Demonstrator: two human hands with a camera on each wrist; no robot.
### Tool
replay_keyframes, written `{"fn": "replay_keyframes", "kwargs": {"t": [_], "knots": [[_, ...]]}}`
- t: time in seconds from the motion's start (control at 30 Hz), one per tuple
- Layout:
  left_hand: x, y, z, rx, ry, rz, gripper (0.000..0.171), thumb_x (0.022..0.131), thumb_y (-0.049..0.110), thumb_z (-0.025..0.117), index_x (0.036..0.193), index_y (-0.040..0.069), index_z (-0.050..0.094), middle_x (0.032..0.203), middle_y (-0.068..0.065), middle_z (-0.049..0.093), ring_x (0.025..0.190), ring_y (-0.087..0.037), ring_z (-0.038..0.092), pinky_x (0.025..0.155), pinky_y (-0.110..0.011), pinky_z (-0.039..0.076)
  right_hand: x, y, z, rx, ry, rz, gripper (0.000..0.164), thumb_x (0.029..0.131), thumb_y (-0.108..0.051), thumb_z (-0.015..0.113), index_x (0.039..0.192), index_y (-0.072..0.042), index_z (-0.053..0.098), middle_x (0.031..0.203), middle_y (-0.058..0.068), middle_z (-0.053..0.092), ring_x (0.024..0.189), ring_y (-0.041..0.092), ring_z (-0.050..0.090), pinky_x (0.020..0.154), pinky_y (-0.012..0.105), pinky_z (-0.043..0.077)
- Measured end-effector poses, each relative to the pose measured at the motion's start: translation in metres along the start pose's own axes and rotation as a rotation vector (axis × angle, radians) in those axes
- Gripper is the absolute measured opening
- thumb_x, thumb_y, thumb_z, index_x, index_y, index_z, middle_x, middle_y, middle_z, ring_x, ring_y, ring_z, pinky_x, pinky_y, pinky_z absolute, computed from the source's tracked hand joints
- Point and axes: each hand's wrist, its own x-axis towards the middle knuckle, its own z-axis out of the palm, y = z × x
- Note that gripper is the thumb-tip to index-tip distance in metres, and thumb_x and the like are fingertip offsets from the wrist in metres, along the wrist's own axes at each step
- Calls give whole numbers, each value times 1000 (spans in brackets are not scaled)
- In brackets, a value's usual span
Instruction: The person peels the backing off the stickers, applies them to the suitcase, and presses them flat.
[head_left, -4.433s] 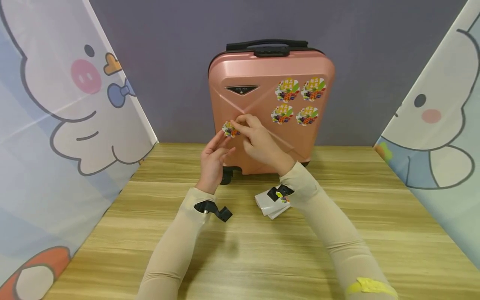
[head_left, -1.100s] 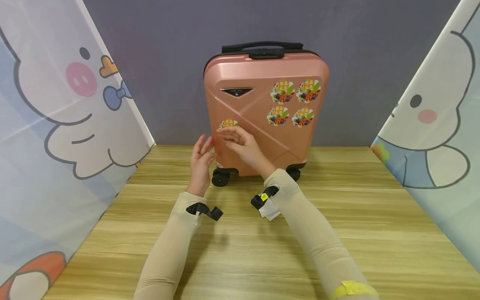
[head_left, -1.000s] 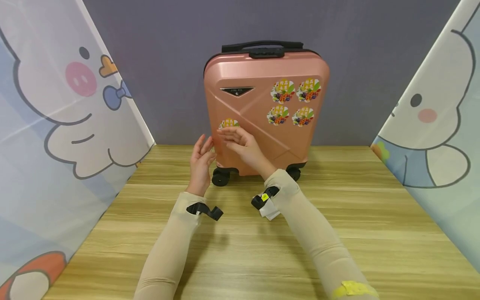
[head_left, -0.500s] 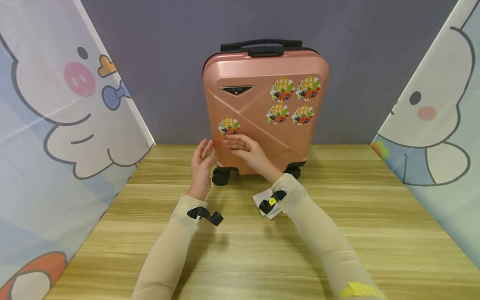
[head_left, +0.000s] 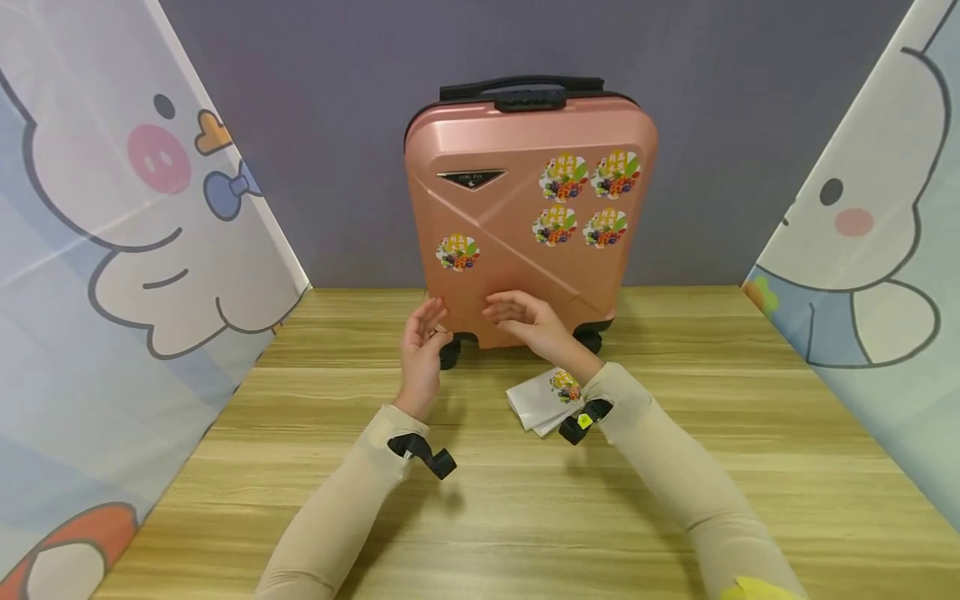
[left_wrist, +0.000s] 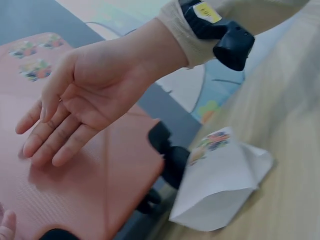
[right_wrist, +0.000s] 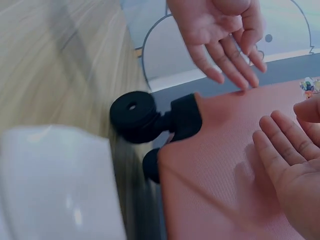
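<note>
A pink hard-shell suitcase [head_left: 525, 133] stands upright at the back of the table. On its lower left front sits a round fruit sticker [head_left: 457, 252]; several more like it, such as one sticker [head_left: 564, 177], form a block at the upper right. My left hand [head_left: 422, 354] is beside the lower left corner, fingers relaxed, holding nothing. Close to the lower front is my right hand [head_left: 534, 327], its fingers loosely extended and also without anything in them, as the left wrist view confirms. A folded white sticker sheet [head_left: 534, 402] lies on the table, one fruit sticker [left_wrist: 216, 141] showing on it.
Black wheels [right_wrist: 132, 112] support the suitcase on the wooden table [head_left: 495, 517]. Behind it rises a grey panel [head_left: 337, 150]. Cartoon-printed panels [head_left: 150, 317] flank the table on both sides.
The sticker held between both hands earlier is now on the suitcase's lower left. Both hands have since drawn down toward me, the right one also moving rightward, uncovering the sticker and the sheet.
</note>
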Motion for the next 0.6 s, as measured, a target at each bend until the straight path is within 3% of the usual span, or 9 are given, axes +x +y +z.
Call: {"fn": "replay_keyframes", "kwargs": {"t": [0.17, 0.3, 0.43, 0.6], "knots": [[-11, -6, 5, 25, -82, -11, 52, 91, -17, 46, 141, -4, 44, 145, -17, 47, 132, -29, 45, 91, -28, 49, -16, 4, -10, -23, -4, 41, 38, 97, 9, 52, 135, 12, 50, 123, 32, 59, 117, 50, 54, 97, 58, 47], [-15, -13, 11, 28, -136, -17, 53, 91, -17, 47, 143, -8, 42, 145, -22, 46, 132, -32, 46, 93, -27, 50, -27, 9, -16, -49, -9, 51, 38, 97, 9, 52, 135, 13, 48, 123, 32, 59, 116, 51, 54, 95, 46, 53], [-19, -18, 16, 46, -173, -31, 54, 91, -17, 47, 145, -9, 41, 143, -26, 48, 131, -35, 48, 94, -27, 50, -38, 15, -20, -58, -6, 47, 38, 98, 8, 53, 134, 14, 49, 121, 31, 60, 112, 41, 60, 91, 32, 55], [-27, -25, 23, 67, -212, -103, 51, 91, -12, 48, 143, -11, 43, 137, -29, 52, 126, -39, 53, 89, -25, 52, -52, 23, -29, -54, 0, 24, 37, 97, 10, 53, 133, 16, 48, 118, 34, 59, 107, 30, 63, 92, 38, 55]]}}
